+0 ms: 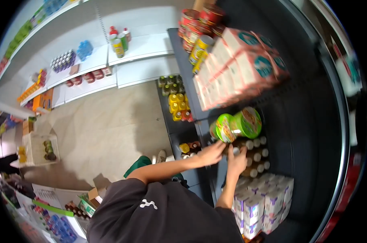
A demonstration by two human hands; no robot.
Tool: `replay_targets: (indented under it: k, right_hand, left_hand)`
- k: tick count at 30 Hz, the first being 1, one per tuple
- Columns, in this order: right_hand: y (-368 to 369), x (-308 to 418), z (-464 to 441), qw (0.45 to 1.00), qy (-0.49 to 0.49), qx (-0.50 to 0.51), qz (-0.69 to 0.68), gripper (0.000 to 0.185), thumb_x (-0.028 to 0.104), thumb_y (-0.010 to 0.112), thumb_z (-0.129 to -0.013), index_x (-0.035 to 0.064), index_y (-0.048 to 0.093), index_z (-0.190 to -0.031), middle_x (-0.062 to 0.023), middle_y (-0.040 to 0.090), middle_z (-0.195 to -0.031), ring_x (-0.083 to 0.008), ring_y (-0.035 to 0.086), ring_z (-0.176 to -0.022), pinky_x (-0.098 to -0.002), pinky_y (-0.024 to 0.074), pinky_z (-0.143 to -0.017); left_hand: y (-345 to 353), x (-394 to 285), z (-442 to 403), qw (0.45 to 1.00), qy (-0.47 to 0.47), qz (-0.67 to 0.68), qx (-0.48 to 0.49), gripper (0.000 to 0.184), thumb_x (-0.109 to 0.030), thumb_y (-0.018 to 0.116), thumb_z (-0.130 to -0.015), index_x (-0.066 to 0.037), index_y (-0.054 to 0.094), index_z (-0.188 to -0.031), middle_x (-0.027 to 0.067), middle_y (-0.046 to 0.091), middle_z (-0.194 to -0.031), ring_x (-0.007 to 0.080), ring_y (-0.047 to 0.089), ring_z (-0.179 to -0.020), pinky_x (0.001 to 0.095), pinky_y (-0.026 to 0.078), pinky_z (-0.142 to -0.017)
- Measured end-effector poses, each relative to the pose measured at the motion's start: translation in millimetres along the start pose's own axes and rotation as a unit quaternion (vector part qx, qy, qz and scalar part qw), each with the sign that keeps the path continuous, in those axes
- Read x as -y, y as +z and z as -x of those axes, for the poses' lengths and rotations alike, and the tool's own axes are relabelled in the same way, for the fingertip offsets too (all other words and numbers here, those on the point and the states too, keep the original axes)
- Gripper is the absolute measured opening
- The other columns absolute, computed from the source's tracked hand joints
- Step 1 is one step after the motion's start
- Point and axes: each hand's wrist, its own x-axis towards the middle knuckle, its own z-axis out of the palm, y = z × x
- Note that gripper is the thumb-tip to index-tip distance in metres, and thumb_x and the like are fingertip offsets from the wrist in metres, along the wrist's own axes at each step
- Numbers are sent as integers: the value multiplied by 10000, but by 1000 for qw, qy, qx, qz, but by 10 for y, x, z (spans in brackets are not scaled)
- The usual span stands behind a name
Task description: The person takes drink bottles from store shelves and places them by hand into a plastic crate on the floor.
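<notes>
On the black shelf stand rows of brown bottles with white caps [256, 157]. My right hand [237, 160] is at the near-left end of these rows, its fingers closed around a white-capped bottle [236, 151]. Close to its left, my left hand [212, 154] has its fingers bent together beside the same bottles; what lies between them is hidden. Just above both hands are green-lidded tubs [247, 123] with printed labels.
Pink-and-white packs [242, 67] and red cans [191, 26] stand farther up the shelf. White-and-purple packs [268, 198] lie below. Yellow bottles [176, 103] fill a lower shelf. White shelves [141, 46] and a white basket [36, 150] are at the left.
</notes>
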Motion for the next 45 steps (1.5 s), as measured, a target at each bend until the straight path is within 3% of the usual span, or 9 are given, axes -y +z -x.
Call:
replay_targets:
  k: [4,6,11,14,16,21,28,38,45]
  right_hand:
    - [38,102,151,994,-105,30,-29,427,367,709,-681,47,518,-890,-194,613,-692,-425,606,-667,-492,456,-583]
    - [-14,300,242,981,-158,8,-116,383,276,727,-658,43,514,-875,-172,584,-633,-378,605,-588,-455,462,-558]
    - [160,1450,374,930,-285,185,-138,310,172,745,-619,38,526,-793,-85,494,-549,-179,462,-481,-326,425,-510]
    - [542,2339,556,866,-384,261,-187,267,151,754,-640,33,552,-768,-75,481,-536,-122,454,-501,-295,420,-498]
    - [751,2996,713,841,-423,287,-178,264,131,754,-624,32,566,-781,-107,559,-567,-185,598,-533,-313,480,-544]
    - [1261,4572,1096,719,-575,284,-267,248,53,748,-650,3,550,-790,-103,534,-595,-136,520,-528,-303,464,-538]
    - [1890,6084,1706,661,-579,415,-234,295,123,766,-656,11,579,-856,-72,608,-628,-111,579,-554,-266,471,-527]
    - [3099,8028,2280,544,-661,487,-176,308,227,772,-659,35,601,-829,-107,635,-629,-195,655,-590,-301,489,-543]
    - [3346,9516,2709,461,-723,465,-222,314,247,778,-647,65,592,-822,-84,630,-652,-197,637,-590,-315,483,-542]
  left_hand:
    - [85,143,93,996,-65,53,4,525,-230,650,-760,-39,417,-1189,205,460,-1122,403,590,-871,477,508,-669]
    - [-139,261,262,997,-3,75,-5,605,-327,677,-751,-46,418,-1220,202,471,-1144,412,570,-916,477,495,-722]
    - [-1227,721,687,970,82,225,51,684,-396,784,-633,-56,513,-1161,155,582,-1032,331,578,-959,406,461,-763]
    - [-1952,1150,1158,974,-1,226,13,632,-378,783,-642,-63,541,-1134,146,608,-983,325,585,-946,406,454,-764]
    - [-2512,1377,1496,985,-4,145,-93,610,-355,792,-642,-80,552,-1131,142,613,-1001,328,586,-944,405,450,-753]
    - [-3730,1864,2209,960,-94,48,-261,567,-316,781,-638,-80,544,-1096,132,585,-992,341,561,-926,425,446,-746]
    - [-4833,2225,3085,870,-169,-48,-462,574,-312,741,-674,-60,503,-1132,137,540,-995,324,525,-936,424,445,-755]
    - [-6097,3544,3950,832,-267,10,-487,585,-279,756,-664,-35,503,-1131,185,618,-961,360,604,-866,411,470,-751]
    - [-7320,3816,4330,776,-333,53,-534,591,-262,747,-675,-59,492,-1168,161,557,-1064,329,539,-1029,403,434,-851]
